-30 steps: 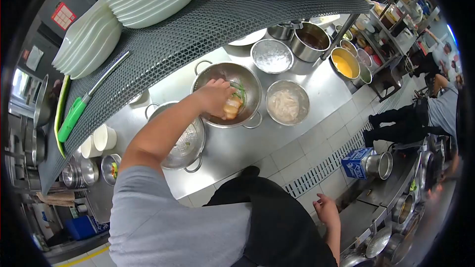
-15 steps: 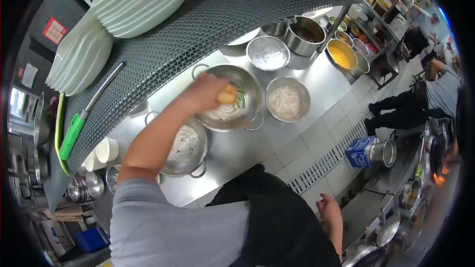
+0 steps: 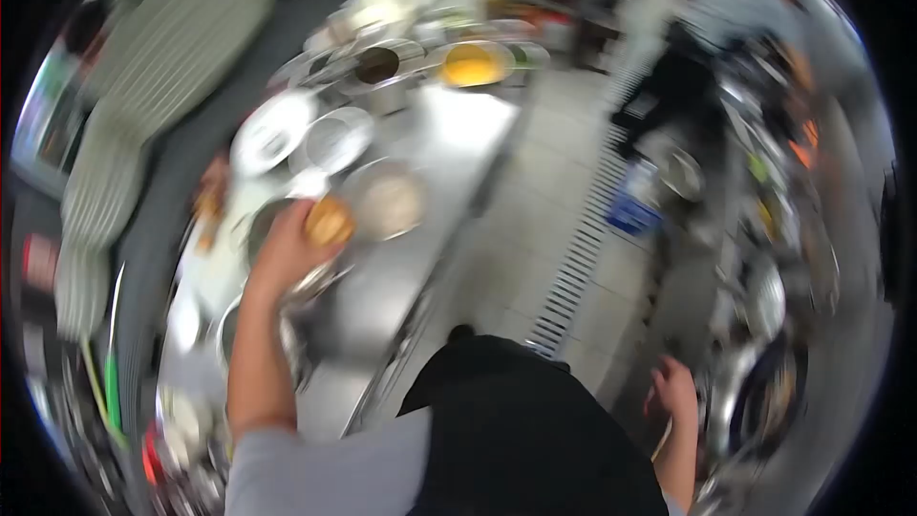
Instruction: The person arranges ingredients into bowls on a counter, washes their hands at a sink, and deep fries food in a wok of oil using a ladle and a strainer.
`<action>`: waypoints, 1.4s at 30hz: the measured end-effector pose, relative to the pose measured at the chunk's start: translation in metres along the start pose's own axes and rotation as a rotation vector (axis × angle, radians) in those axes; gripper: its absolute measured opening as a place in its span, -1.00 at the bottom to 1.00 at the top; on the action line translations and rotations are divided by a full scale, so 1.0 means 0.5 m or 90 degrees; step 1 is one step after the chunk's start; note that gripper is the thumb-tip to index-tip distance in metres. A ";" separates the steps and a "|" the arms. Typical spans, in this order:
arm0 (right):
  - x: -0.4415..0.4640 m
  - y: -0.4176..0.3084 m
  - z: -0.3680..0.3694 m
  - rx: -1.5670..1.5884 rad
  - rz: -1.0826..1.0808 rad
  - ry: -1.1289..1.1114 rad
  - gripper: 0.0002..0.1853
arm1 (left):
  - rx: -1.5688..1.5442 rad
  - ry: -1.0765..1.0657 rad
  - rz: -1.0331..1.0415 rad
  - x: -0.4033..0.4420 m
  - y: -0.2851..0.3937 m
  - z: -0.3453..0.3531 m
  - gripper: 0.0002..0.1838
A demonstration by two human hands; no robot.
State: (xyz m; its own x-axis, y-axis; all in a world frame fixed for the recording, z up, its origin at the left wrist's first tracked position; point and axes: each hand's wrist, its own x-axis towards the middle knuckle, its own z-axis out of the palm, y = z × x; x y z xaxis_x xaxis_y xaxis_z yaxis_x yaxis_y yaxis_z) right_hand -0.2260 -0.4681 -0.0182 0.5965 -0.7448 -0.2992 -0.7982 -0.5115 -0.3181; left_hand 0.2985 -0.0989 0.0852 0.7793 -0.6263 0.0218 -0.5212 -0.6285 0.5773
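Steel counter [image 3: 457,141], blurred; left hand [image 3: 287,247] curled around golden-brown, rounded food lump [image 3: 330,221]; right hand [image 3: 675,388] half open, empty.

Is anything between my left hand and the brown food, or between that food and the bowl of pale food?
Nothing visible is in either gap: the left hand grips the brown food, and the bowl of pale food lies just to its right. Blur hides the clearance over the rim.
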 end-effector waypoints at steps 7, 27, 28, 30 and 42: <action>-0.224 0.227 -0.113 -0.089 0.369 0.394 -0.60 | -0.133 -0.340 0.201 0.035 0.326 0.358 -0.42; -0.360 0.374 -0.049 0.263 0.727 0.318 -0.33 | 0.046 -0.438 1.326 -0.333 1.583 0.992 -0.46; -0.359 0.364 -0.059 0.270 0.729 0.305 -0.33 | 0.002 -0.404 1.401 -0.373 1.630 1.050 -0.47; -0.351 0.355 -0.061 0.265 0.734 0.290 -0.35 | 0.084 -0.358 1.482 -0.464 1.713 1.141 -0.40; -0.315 0.304 -0.060 0.323 0.797 0.369 -0.30 | 0.075 -0.284 1.723 -0.643 1.858 1.315 -0.45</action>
State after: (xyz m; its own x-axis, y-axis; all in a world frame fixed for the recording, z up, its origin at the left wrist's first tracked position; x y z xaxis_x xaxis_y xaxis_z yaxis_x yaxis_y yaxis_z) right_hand -0.4436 -0.4414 0.0077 -0.6610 -0.7056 -0.2554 -0.5704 0.6936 -0.4400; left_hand -0.6653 -0.7847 0.0779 -0.9575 0.2787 0.0743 0.2491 0.9290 -0.2736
